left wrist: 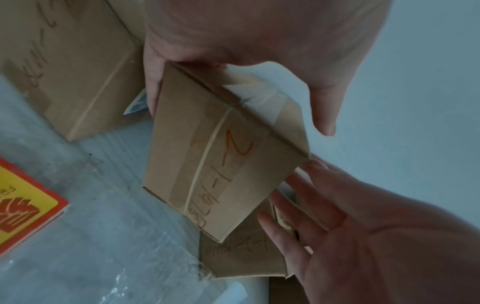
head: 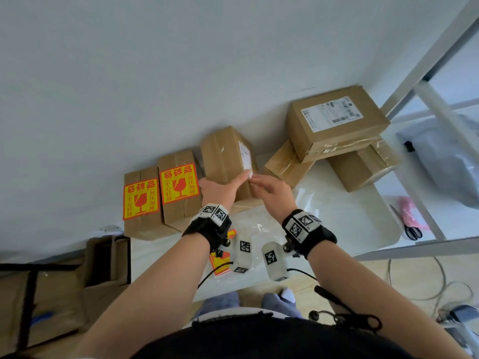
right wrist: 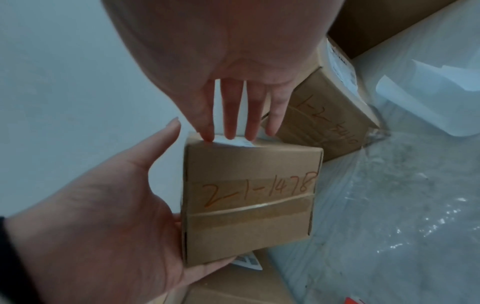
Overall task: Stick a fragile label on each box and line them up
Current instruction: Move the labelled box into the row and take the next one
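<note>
White table (head: 337,218) butts against a pale wall, with two labelled boxes (head: 160,195) at its left edge, a stack (head: 334,136) at the right back, and bare plastic-covered surface free in front. Between them the unlabelled box (head: 228,156) stands tilted on another low box; the left hand (head: 220,189) grips its near left corner, fingers along the side. The right hand (head: 272,193) is spread, straight fingertips touching its right edge. Spare labels (head: 220,260) lie near the front edge.

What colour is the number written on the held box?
Orange number, clearest in the right wrist view.
</note>
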Demonstrator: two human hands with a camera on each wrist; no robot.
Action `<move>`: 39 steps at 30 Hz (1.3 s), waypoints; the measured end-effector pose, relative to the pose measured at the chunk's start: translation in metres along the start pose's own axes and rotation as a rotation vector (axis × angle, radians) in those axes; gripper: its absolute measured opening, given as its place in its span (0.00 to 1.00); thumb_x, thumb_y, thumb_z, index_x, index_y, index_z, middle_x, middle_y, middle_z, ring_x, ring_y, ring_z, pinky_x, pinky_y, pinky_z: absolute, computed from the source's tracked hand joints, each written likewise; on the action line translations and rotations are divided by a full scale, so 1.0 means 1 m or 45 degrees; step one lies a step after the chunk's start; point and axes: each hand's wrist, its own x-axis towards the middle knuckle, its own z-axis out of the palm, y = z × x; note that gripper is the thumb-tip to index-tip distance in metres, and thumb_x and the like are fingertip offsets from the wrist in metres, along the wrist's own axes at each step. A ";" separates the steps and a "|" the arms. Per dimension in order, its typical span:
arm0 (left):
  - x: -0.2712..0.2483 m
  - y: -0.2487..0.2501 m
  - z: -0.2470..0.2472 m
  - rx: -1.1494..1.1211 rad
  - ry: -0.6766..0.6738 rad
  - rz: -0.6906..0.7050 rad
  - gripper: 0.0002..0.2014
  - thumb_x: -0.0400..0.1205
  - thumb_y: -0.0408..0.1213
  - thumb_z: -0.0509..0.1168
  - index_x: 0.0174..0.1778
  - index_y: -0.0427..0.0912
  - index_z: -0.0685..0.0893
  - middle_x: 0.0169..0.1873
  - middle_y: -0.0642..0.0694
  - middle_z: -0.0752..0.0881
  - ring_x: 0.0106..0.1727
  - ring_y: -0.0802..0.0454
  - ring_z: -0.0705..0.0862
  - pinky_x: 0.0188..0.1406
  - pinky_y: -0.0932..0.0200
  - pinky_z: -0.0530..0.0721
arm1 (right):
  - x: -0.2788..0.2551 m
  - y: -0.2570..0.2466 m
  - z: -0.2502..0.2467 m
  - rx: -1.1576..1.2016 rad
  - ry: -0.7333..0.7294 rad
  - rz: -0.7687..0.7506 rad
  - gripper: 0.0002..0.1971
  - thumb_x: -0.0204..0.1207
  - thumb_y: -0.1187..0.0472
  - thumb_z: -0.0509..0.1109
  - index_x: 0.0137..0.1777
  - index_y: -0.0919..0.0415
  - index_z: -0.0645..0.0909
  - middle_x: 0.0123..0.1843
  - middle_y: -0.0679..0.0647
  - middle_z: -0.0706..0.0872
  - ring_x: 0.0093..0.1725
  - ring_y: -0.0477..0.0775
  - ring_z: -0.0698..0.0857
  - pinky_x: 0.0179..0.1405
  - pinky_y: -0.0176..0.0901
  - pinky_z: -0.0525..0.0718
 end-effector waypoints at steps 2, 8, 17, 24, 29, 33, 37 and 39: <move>-0.009 -0.001 0.001 -0.065 0.054 0.017 0.66 0.54 0.67 0.81 0.81 0.38 0.57 0.71 0.44 0.76 0.68 0.42 0.79 0.72 0.46 0.76 | -0.004 -0.003 -0.004 0.020 0.023 -0.092 0.12 0.79 0.67 0.71 0.59 0.55 0.89 0.63 0.48 0.87 0.61 0.41 0.83 0.56 0.17 0.73; -0.031 -0.005 0.003 -0.200 0.146 0.054 0.57 0.65 0.63 0.78 0.81 0.38 0.56 0.72 0.43 0.75 0.69 0.43 0.77 0.72 0.49 0.73 | -0.013 -0.013 -0.018 0.156 0.029 -0.210 0.11 0.76 0.68 0.75 0.54 0.54 0.91 0.62 0.50 0.88 0.60 0.45 0.85 0.55 0.32 0.83; -0.081 0.015 -0.002 -0.004 0.386 0.359 0.35 0.67 0.71 0.70 0.61 0.51 0.72 0.48 0.59 0.82 0.50 0.52 0.83 0.50 0.54 0.78 | -0.033 -0.026 -0.047 0.266 0.110 -0.236 0.10 0.78 0.65 0.71 0.41 0.46 0.82 0.59 0.44 0.88 0.50 0.48 0.89 0.55 0.53 0.88; -0.123 0.044 0.023 0.325 0.328 0.749 0.28 0.68 0.69 0.69 0.46 0.49 0.73 0.40 0.54 0.81 0.39 0.56 0.81 0.37 0.55 0.79 | -0.051 -0.028 -0.104 0.443 0.435 -0.140 0.06 0.84 0.62 0.64 0.56 0.55 0.81 0.47 0.46 0.87 0.42 0.39 0.84 0.43 0.37 0.82; -0.155 0.054 0.060 0.392 0.197 0.831 0.29 0.66 0.68 0.71 0.44 0.48 0.71 0.39 0.54 0.81 0.39 0.53 0.81 0.40 0.53 0.80 | -0.070 -0.015 -0.149 0.609 0.477 -0.098 0.17 0.82 0.47 0.64 0.58 0.56 0.88 0.52 0.52 0.90 0.52 0.46 0.87 0.54 0.41 0.84; -0.176 0.064 0.080 0.517 0.134 0.930 0.24 0.71 0.67 0.68 0.38 0.49 0.71 0.35 0.55 0.79 0.34 0.56 0.77 0.32 0.57 0.71 | -0.088 -0.001 -0.179 0.629 0.422 -0.082 0.13 0.77 0.50 0.70 0.51 0.57 0.91 0.48 0.56 0.92 0.50 0.56 0.88 0.54 0.50 0.86; -0.185 0.072 0.093 0.503 0.056 0.978 0.25 0.74 0.63 0.68 0.27 0.48 0.66 0.24 0.54 0.73 0.26 0.54 0.72 0.26 0.57 0.66 | -0.102 0.015 -0.202 0.861 0.376 0.047 0.09 0.77 0.54 0.73 0.49 0.58 0.91 0.44 0.56 0.93 0.45 0.53 0.90 0.45 0.40 0.86; -0.186 0.071 0.102 0.475 0.019 1.013 0.29 0.73 0.62 0.68 0.23 0.46 0.63 0.19 0.53 0.68 0.24 0.50 0.69 0.25 0.57 0.68 | -0.107 0.028 -0.210 0.925 0.368 0.121 0.11 0.73 0.53 0.75 0.46 0.61 0.91 0.39 0.56 0.92 0.39 0.53 0.90 0.40 0.39 0.86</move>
